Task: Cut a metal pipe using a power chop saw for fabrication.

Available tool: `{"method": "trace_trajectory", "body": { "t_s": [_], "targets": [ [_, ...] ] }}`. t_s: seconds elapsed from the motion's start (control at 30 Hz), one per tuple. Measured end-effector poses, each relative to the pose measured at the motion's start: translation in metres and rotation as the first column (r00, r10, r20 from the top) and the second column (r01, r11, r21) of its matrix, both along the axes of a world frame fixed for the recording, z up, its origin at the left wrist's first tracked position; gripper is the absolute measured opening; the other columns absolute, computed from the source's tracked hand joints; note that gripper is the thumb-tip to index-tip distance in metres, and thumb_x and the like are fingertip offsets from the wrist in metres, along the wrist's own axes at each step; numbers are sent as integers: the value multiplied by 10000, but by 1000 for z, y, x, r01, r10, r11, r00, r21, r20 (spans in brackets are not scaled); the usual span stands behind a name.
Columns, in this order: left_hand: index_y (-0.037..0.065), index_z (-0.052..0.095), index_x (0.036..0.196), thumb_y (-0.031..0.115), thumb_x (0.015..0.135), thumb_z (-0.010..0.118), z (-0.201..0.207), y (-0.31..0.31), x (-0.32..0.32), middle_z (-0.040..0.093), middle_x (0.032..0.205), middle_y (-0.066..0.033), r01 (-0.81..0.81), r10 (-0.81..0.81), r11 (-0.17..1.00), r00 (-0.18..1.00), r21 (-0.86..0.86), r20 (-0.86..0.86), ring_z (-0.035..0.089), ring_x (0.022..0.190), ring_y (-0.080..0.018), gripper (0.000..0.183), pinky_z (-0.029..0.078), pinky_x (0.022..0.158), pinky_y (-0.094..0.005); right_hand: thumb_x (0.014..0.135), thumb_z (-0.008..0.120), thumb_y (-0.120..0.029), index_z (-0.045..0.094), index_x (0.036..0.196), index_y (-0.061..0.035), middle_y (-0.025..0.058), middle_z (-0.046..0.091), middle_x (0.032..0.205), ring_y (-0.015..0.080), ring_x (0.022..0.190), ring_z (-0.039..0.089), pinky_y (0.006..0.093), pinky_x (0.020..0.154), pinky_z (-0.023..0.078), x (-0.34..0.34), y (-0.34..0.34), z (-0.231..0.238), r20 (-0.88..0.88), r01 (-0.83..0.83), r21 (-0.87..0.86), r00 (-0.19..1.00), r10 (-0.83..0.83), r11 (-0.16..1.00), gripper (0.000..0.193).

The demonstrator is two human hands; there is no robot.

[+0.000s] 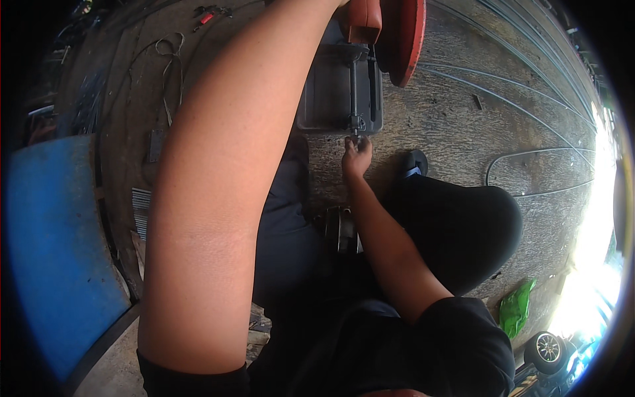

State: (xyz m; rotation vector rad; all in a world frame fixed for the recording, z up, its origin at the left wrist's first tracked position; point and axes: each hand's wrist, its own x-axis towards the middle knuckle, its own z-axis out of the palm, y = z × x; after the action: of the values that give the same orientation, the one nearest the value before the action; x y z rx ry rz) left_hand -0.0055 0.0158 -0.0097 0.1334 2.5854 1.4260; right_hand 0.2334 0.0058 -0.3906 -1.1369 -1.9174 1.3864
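A cut-off saw stands on the floor ahead, with an orange-red housing (364,23), a red round guard (407,40) and a dark grey base (324,92). Along the base runs a vise screw rod (355,83). My right hand (358,157) is closed round the handle at the rod's near end, and its fingers hide most of that handle. Stretched far forward, my left arm crosses the view. Only a sliver of my left hand (344,2) shows at the top edge, beside the orange housing; its fingers are cut off.
Long thin metal rods (489,79) lie on the right, one bent in a loop (522,153). A blue panel (59,245) stands at left. A green plastic bag (516,308) and a wheel (548,347) are at lower right. Red-handled pliers (204,22) lie at the far left.
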Motion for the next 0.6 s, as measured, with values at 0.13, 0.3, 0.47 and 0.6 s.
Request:
{"method": "trace_trajectory", "body": {
  "t_s": [0.13,0.3,0.47,0.6],
  "targets": [
    [-49,551,631,142,562,584,5,-12,2,587,678,-156,-60,60,995,998,-83,-9,581,636,-238,206,425,559,-378,824,601,-148,559,1104,17,214,660,924,355,829,653,416,772,492,-6,-14,59,28,-149,-229,987,160,962,328],
    [-29,541,614,140,562,583,5,-8,4,578,671,-141,-69,70,997,997,-46,12,574,618,-227,182,419,541,-376,770,585,-193,675,785,-2,213,623,696,331,634,618,413,673,490,43,-64,60,101,-862,-172,465,879,476,212],
    [-32,555,623,134,562,590,4,-2,8,599,690,-151,-49,50,999,997,-24,52,587,640,-226,181,427,546,-369,712,772,-281,371,1342,70,269,573,1175,374,1088,570,405,937,434,20,-36,37,210,-213,-405,925,317,889,825],
    [-45,563,634,138,564,598,1,-7,2,610,707,-161,-64,64,998,998,-22,-10,595,669,-231,199,437,569,-367,714,793,-311,223,1392,91,297,497,1257,384,1155,516,398,980,393,7,-14,29,13,-241,-141,969,245,960,973]
  ]
}}
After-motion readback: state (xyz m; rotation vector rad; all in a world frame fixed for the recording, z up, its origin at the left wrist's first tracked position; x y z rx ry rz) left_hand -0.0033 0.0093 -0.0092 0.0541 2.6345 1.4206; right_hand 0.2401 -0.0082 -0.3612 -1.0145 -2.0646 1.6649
